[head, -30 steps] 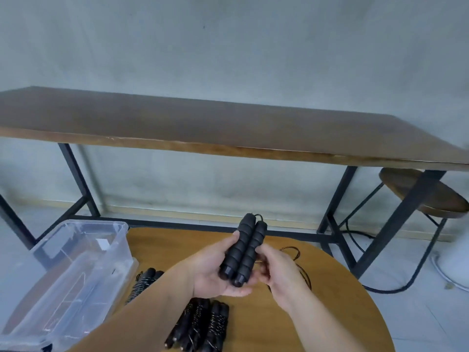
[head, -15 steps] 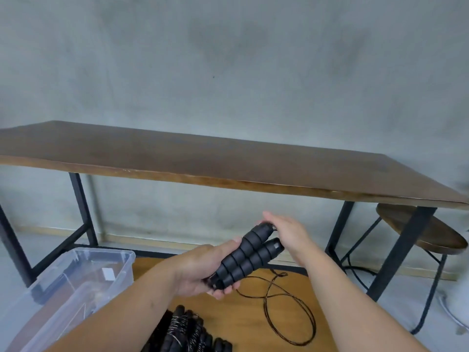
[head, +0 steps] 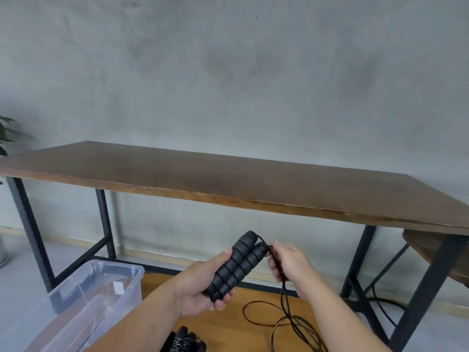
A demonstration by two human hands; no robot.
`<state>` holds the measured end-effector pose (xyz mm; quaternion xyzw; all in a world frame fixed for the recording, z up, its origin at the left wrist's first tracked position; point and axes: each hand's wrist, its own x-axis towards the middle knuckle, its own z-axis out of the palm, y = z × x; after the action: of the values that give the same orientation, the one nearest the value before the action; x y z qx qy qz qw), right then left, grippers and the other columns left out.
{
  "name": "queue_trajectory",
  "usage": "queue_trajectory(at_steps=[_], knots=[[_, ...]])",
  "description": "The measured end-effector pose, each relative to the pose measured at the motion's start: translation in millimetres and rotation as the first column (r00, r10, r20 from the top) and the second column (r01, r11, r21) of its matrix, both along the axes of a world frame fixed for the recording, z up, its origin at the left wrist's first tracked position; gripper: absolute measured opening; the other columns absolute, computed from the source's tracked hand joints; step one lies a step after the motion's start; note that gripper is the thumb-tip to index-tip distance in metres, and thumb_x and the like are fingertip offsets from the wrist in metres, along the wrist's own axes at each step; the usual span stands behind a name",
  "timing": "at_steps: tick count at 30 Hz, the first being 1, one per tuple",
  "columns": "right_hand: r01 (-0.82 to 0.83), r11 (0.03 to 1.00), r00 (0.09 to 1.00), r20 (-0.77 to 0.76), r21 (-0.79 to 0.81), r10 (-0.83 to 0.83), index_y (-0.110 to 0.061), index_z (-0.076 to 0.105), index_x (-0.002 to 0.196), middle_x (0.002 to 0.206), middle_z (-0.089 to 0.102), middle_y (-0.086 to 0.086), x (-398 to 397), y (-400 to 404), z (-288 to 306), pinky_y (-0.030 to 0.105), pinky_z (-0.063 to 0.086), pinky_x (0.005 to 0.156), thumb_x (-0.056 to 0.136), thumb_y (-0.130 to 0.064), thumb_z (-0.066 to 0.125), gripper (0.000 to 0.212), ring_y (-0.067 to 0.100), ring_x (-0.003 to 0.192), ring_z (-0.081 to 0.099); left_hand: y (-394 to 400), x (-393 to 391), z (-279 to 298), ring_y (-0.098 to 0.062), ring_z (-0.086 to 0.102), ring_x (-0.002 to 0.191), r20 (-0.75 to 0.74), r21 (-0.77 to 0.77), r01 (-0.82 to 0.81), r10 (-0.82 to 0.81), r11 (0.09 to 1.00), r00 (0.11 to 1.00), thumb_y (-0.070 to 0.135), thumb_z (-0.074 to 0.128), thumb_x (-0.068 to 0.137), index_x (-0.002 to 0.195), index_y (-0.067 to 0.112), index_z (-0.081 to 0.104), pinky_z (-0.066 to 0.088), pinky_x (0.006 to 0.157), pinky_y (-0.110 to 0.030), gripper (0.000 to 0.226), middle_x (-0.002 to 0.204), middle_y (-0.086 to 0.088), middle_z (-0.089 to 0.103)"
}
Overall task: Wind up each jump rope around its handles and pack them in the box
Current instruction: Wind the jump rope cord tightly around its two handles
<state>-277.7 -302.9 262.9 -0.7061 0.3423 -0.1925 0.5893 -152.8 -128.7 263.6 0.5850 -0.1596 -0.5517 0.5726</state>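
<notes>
Head view. Handles [head: 237,265] — two black ribbed foam grips, side by side and tilted up to the right, held in the left hand [head: 203,285] with fingers curled round their lower ends. Right hand [head: 291,268] just beside the upper ends, fingers closed on the thin dark cord [head: 284,295], which drops in loose loops onto the round wooden table [head: 228,323]. Clear plastic box [head: 101,288] at the table's left edge, lid off. Wound ropes [head: 185,341] — black bundle near the bottom edge. Long dark bench [head: 228,181] behind.
</notes>
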Motion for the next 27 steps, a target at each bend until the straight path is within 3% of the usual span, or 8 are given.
queue_trajectory(at_steps=[2, 4, 6, 8, 12, 17, 22, 27], knots=[[0.033, 0.996, 0.999, -0.029, 0.086, -0.03, -0.003, 0.066, 0.091, 0.062, 0.054, 0.004, -1, 0, -3, 0.026, 0.039, 0.05, 0.102, -0.024, 0.038, 0.037, 0.017, 0.052, 0.046, -6, -7, -3, -0.021, 0.051, 0.058, 0.087, 0.026, -0.068, 0.065, 0.997, 0.994, 0.061, 0.064, 0.084, 0.113, -0.002, 0.065, 0.038, 0.048, -0.026, 0.069, 0.074, -0.015, 0.059], [0.074, 0.991, 0.995, -0.074, 0.11, -0.066, -0.003, 0.067, 0.089, 0.061, 0.053, 0.003, -2, -4, -6, 0.025, 0.036, 0.048, 0.099, -0.02, 0.039, 0.034, 0.017, 0.05, 0.044, -11, -14, -5, -0.019, 0.051, 0.059, 0.296, 0.071, -0.127, 0.101, 0.989, 0.95, 0.065, 0.057, 0.086, 0.099, 0.001, 0.068, 0.038, 0.054, -0.027, 0.066, 0.071, -0.009, 0.06], [0.129, 0.989, 0.984, -0.137, 0.074, -0.118, -0.004, 0.067, 0.084, 0.063, 0.051, 0.004, -2, -9, -7, 0.024, 0.032, 0.047, 0.096, -0.017, 0.04, 0.032, 0.016, 0.05, 0.04, -15, -13, -10, -0.018, 0.048, 0.061, 0.603, 0.148, -0.173, 0.05, 0.974, 0.796, 0.072, 0.049, 0.087, 0.078, 0.008, 0.06, 0.037, 0.062, -0.027, 0.066, 0.067, -0.004, 0.056], [0.115, 0.993, 0.972, -0.201, -0.037, -0.121, -0.009, 0.066, 0.078, 0.066, 0.05, 0.003, 0, -11, -11, 0.026, 0.029, 0.049, 0.095, -0.018, 0.042, 0.031, 0.017, 0.054, 0.04, -20, -10, -15, -0.019, 0.046, 0.062, 0.705, 0.157, -0.23, 0.054, 0.961, 0.707, 0.074, 0.045, 0.087, 0.073, 0.013, 0.053, 0.037, 0.064, -0.029, 0.063, 0.067, -0.003, 0.052], [0.037, 0.995, 0.993, -0.112, -0.09, -0.047, -0.014, 0.063, 0.08, 0.066, 0.051, -0.001, 11, 7, -25, 0.027, 0.03, 0.053, 0.102, -0.026, 0.035, 0.037, 0.015, 0.059, 0.043, -35, -15, -21, -0.021, 0.051, 0.062, 0.532, 0.074, -0.321, 0.235, 0.944, 0.814, 0.07, 0.048, 0.089, 0.083, 0.004, 0.064, 0.042, 0.061, -0.03, 0.068, 0.065, -0.006, 0.057], [0.017, 0.956, 0.999, 0.031, 0.292, -0.027, -0.008, 0.057, 0.079, 0.051, 0.048, 0.0, 19, 41, -41, 0.023, 0.023, 0.042, 0.106, -0.028, 0.037, 0.039, 0.014, 0.04, 0.034, -56, -24, -23, -0.021, 0.05, 0.052, 0.131, 0.004, -0.381, 0.377, 0.924, 0.917, 0.059, 0.054, 0.093, 0.097, -0.004, 0.066, 0.037, 0.049, -0.028, 0.064, 0.069, -0.014, 0.061], [-0.019, 0.865, 1.0, -0.006, 0.502, 0.025, -0.011, 0.053, 0.079, 0.049, 0.046, 0.002, 17, 47, -40, 0.021, 0.019, 0.042, 0.105, -0.04, 0.04, 0.041, 0.013, 0.041, 0.029, -55, -12, -31, -0.024, 0.052, 0.053, 0.002, 0.002, -0.319, 0.319, 0.948, 0.948, 0.06, 0.052, 0.092, 0.101, -0.001, 0.066, 0.039, 0.054, -0.03, 0.064, 0.067, -0.015, 0.061], [-0.16, 0.653, 0.982, 0.053, 0.741, 0.179, -0.017, 0.049, 0.055, 0.052, 0.03, -0.003, 13, 51, -43, 0.02, 0.015, 0.039, 0.094, -0.062, 0.047, 0.059, 0.008, 0.04, 0.02, -43, 9, -29, -0.023, 0.054, 0.058, -0.174, -0.017, -0.112, 0.108, 0.994, 0.979, 0.057, 0.066, 0.083, 0.121, 0.001, 0.062, 0.045, 0.058, -0.031, 0.068, 0.086, -0.018, 0.064]])
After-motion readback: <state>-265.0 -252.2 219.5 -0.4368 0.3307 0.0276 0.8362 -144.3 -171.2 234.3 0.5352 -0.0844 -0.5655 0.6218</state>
